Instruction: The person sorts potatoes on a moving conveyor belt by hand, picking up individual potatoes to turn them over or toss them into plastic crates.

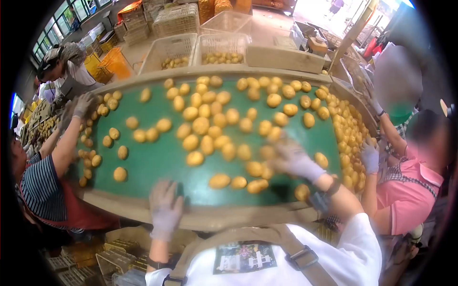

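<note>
Many yellow potatoes (201, 126) lie loose on a green table surface (148, 176). My left hand (166, 205), in a pale glove, rests at the near edge with its fingers stretched out over the green surface and nothing in it. My right hand (295, 157), gloved too, reaches across the surface among the potatoes right of the middle. Motion smears its fingers, so whether they grip a potato cannot be made out. A few potatoes, among them an oblong potato (219, 180), lie between my two hands.
A raised rim (210, 71) runs round the table. Beyond it stand white crates (172, 47) partly filled with potatoes. Potatoes crowd the right side, near a co-worker's gloved hand (370, 156). At the left, another co-worker's gloved hand (83, 105) reaches in. More crates (114, 262) stand below.
</note>
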The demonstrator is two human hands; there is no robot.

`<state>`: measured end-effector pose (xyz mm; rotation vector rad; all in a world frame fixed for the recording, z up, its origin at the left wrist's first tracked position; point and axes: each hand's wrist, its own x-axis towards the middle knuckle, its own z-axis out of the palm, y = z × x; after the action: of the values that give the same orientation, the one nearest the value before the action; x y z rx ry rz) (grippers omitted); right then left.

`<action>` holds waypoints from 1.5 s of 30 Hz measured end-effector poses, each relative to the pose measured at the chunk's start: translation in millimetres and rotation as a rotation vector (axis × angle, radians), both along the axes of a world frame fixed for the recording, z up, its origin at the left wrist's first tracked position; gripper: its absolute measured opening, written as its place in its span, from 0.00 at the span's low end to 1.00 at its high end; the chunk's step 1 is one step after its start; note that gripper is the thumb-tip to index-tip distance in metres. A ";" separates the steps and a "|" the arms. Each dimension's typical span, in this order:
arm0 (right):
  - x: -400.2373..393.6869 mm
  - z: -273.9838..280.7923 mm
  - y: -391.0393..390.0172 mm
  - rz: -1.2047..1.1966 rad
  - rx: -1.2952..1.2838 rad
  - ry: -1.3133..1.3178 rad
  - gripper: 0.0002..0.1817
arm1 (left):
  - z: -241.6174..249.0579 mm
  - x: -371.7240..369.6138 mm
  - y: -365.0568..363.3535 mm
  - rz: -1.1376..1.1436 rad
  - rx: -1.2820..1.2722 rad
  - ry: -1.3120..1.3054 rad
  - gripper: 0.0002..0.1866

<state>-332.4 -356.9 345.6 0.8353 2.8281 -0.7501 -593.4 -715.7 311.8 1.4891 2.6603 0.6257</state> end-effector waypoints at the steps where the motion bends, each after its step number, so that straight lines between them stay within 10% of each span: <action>1: -17.7 7.1 -7.8 0.135 -0.034 0.076 0.39 | -1.3 -1.8 -4.3 0.015 -0.005 -0.003 0.25; 4: -67.5 26.0 18.0 -0.154 -0.446 0.135 0.31 | 4.8 -5.9 -6.9 0.049 -0.001 -0.034 0.25; 7: -96.1 -21.0 157.5 -0.279 0.312 0.179 0.23 | 7.5 -13.1 -10.2 0.071 0.008 -0.072 0.24; 10: -93.0 -21.2 205.4 -0.454 0.277 0.066 0.26 | 5.1 -8.0 -9.4 0.101 -0.005 -0.061 0.24; 17: -114.4 9.7 167.0 -0.326 -0.084 -0.056 0.27 | 13.3 -8.6 1.2 0.117 -0.041 -0.094 0.24; 22: -139.7 8.3 160.6 -0.265 0.118 0.526 0.27 | 7.0 -5.6 8.1 0.136 -0.006 -0.046 0.24; 29: -219.0 -16.9 161.7 -0.071 0.205 0.154 0.28 | 2.3 10.8 13.5 0.127 0.009 -0.093 0.23; 33: -179.2 24.0 135.8 0.092 -0.418 0.010 0.24 | 6.1 21.1 13.6 0.157 0.003 -0.123 0.23; 41: -43.7 22.7 65.7 0.001 -0.140 0.493 0.31 | -9.5 18.8 6.7 0.121 -0.027 -0.103 0.23; 45: 5.8 131.4 70.2 0.104 0.801 1.065 0.32 | -18.7 12.6 5.5 0.082 -0.035 -0.075 0.23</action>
<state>-326.5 -286.7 477.0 0.3281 4.1974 0.0907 -580.8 -710.1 293.1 1.3264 2.6730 0.6229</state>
